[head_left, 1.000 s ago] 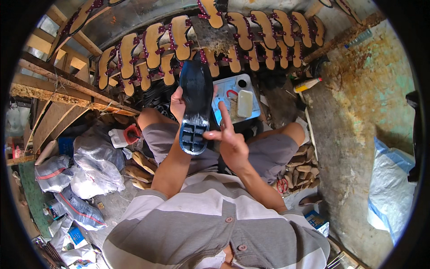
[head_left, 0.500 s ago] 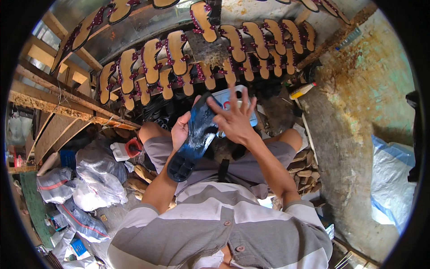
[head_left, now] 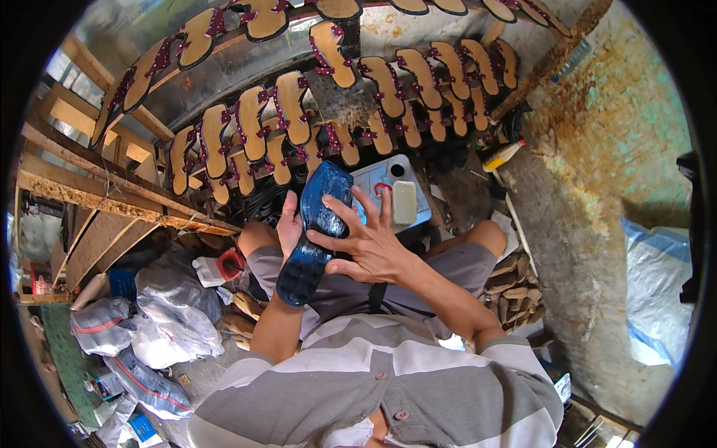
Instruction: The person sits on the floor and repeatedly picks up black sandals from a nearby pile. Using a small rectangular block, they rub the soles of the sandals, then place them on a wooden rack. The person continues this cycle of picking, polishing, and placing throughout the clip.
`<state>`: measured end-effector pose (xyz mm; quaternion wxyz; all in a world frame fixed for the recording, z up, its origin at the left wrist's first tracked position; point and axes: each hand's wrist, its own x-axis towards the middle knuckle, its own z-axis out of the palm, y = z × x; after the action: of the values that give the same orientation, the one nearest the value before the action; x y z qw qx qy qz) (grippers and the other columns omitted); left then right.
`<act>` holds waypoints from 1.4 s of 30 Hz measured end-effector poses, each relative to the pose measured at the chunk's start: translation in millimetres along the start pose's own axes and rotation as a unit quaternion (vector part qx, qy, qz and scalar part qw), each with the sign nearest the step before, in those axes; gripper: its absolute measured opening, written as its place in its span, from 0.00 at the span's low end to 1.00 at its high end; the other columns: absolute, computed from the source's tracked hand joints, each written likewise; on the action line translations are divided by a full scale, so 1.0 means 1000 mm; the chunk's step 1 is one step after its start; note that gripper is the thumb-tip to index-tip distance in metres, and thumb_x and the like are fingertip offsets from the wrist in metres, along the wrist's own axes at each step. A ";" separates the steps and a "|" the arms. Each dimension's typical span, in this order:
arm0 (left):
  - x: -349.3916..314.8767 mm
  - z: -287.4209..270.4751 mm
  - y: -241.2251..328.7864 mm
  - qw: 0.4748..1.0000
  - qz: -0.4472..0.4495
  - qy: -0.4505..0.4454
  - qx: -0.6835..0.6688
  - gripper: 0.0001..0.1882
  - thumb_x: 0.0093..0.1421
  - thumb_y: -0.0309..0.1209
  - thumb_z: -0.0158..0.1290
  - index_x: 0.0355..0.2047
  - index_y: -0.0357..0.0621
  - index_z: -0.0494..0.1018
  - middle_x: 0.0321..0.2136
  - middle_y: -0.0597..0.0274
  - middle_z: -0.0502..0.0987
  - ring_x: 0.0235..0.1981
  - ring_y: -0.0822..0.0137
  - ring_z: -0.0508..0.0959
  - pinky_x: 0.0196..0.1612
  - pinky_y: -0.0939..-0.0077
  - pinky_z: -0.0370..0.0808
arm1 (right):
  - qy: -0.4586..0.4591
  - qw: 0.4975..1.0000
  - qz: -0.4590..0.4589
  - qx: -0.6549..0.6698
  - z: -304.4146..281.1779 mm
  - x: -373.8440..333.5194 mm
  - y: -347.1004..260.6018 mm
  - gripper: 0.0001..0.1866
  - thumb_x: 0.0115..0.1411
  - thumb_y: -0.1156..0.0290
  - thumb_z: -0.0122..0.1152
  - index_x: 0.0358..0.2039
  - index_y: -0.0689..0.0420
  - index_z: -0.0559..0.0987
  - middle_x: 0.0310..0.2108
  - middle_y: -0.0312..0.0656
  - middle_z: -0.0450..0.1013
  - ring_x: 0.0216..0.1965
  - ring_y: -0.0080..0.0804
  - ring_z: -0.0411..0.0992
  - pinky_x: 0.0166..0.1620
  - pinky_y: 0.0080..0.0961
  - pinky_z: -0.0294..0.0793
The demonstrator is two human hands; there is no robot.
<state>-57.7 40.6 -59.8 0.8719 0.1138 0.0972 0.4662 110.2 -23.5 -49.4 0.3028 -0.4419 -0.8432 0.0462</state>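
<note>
Rows of sandals (head_left: 292, 109) beyond, and nearer, tilted above the lap (head_left: 343, 295), a glossy blue-black sole (head_left: 317, 216), grasped at its left edge by the left hand (head_left: 288, 226). Across its right side, the right hand (head_left: 367, 243), spread and unclenched. Seems best to brace firmly from the left, touching the wet-looking surface with light, flat fingertips (head_left: 328, 201).

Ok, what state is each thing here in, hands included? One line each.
Dark blue sole: held at a slant, glossy
Left hand: gripping the sole
Right hand: fingers spread, touching the sole
Sandals: lined up in rows
Pale container: resting on the light-blue tray
White-and-blue sack: creased
</note>
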 end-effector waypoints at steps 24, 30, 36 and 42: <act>0.052 -0.058 0.005 0.964 0.183 0.189 -0.040 0.22 0.71 0.46 0.39 0.56 0.52 0.74 0.48 0.55 0.82 0.46 0.52 0.83 0.48 0.41 0.82 | 0.082 0.981 0.010 -0.173 0.038 0.003 -0.037 0.36 0.63 0.22 0.32 0.60 0.20 0.77 0.74 0.40 0.54 0.76 0.57 0.35 0.69 0.70 0.16; 0.049 -0.054 0.022 0.956 0.271 0.111 0.010 0.20 0.72 0.45 0.42 0.57 0.53 0.73 0.47 0.57 0.82 0.44 0.53 0.84 0.45 0.45 0.83 | 0.175 0.970 -0.028 -0.165 0.032 -0.002 -0.044 0.35 0.64 0.23 0.35 0.60 0.24 0.79 0.72 0.39 0.57 0.74 0.56 0.42 0.70 0.68 0.16; 0.045 -0.038 0.014 0.953 0.292 0.078 0.020 0.29 0.67 0.46 0.50 0.68 0.63 0.64 0.58 0.59 0.76 0.54 0.53 0.79 0.49 0.47 0.80 | 0.027 0.980 0.184 -0.064 0.020 0.019 -0.041 0.28 0.66 0.35 0.49 0.61 0.29 0.79 0.73 0.45 0.52 0.70 0.61 0.46 0.68 0.74 0.20; 0.046 -0.045 0.070 0.899 0.420 0.109 -0.056 0.25 0.68 0.43 0.44 0.65 0.57 0.68 0.51 0.56 0.80 0.46 0.50 0.82 0.47 0.47 0.81 | 0.079 0.995 -0.011 -0.057 0.018 -0.018 -0.064 0.33 0.62 0.33 0.53 0.64 0.30 0.76 0.73 0.46 0.55 0.71 0.56 0.48 0.68 0.71 0.20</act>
<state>-100.1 121.4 -85.8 0.5837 0.0438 0.1087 0.8034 62.4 -73.1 -50.3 0.3432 -0.4518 -0.8225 -0.0402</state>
